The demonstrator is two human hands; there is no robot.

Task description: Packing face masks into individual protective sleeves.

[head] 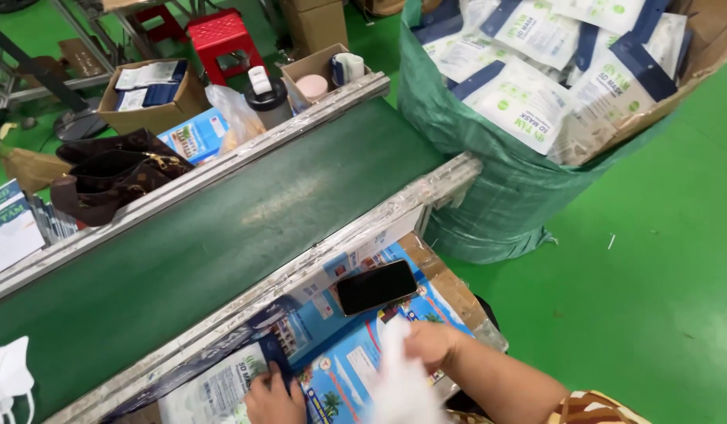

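My left hand point(273, 399) presses down on a white and dark blue pouch point(218, 389) that lies at the near edge of the green conveyor belt point(199, 251). My right hand point(430, 341) grips a bunch of white masks point(401, 377), which are blurred. Both hands are over a blue printed carton sheet point(344, 369). A black phone point(376, 286) lies face up on that sheet, just beyond my right hand.
A large green sack point(497, 188) full of white and blue pouches stands to the right on the green floor. White masks point(6, 377) lie on the belt's left end. Beyond the belt are a brown handbag point(112, 177), cardboard boxes point(147, 94), a red stool point(222, 39).
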